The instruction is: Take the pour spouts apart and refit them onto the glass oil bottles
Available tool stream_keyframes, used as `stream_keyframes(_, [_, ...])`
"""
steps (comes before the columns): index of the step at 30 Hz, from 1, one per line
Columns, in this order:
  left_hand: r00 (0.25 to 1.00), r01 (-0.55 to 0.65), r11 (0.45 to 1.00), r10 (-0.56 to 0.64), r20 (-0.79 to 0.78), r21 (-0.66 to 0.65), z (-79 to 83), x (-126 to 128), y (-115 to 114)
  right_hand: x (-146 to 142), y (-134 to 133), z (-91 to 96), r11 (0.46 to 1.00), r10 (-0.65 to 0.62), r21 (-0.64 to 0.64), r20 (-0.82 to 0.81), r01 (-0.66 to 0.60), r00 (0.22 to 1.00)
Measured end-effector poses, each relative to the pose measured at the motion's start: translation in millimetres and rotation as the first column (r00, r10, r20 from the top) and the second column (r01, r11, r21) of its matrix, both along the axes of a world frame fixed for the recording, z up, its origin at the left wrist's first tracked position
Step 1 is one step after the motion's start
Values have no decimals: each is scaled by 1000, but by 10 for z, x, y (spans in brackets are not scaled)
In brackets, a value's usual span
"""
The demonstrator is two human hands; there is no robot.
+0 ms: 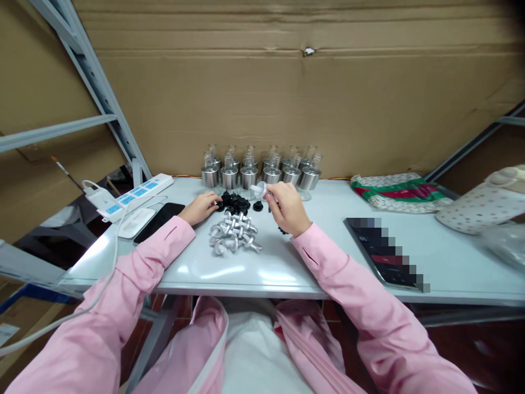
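Observation:
My right hand point(288, 207) is raised over the table, pinching a silvery-white stopper-like piece point(259, 190) with a round flange and a short stem. My left hand point(202, 208) is low at the left edge of a heap of small black disc-shaped pieces point(235, 202); its fingertips close around a piece at the edge. One black piece point(257, 206) stands apart, right of the heap. Nearer to me lies a pile of silver flanged pieces point(233, 232) like the one in my right hand. A few more black pieces are partly hidden beneath my right hand.
Glass bottles with metal sleeves point(249, 178) stand in two rows at the back, before a cardboard wall point(262, 98). Left are a power strip point(139, 191), a white device point(136, 222) and a phone point(159, 221). Right are a dark tablet-like object point(381, 251) and a patterned cloth point(400, 191).

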State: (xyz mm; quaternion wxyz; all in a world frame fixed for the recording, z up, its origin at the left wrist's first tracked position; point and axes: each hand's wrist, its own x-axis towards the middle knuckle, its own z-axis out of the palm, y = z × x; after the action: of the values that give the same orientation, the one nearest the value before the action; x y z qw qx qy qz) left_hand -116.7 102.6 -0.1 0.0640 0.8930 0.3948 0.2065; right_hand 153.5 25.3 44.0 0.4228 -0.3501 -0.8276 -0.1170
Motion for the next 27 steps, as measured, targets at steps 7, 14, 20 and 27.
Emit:
stream_keyframes(7, [999, 25, 990, -29, 27, 139, 191, 145, -264, -90, 1, -125, 940, 188, -322, 211, -113, 959])
stream_keyframes(14, [915, 382, 924, -376, 146, -18, 213, 378, -591, -228, -65, -184, 910, 222, -410, 363, -59, 905])
stream_keyframes(20, [927, 370, 928, -366, 79, -48, 178, 408, -625, -241, -116, -178, 898, 163, -439, 281, -24, 946])
stream_keyframes(27, [931, 355, 934, -349, 109, -36, 168, 365, -610, -308, -154, -397, 830, 315, -511, 94, -225, 944])
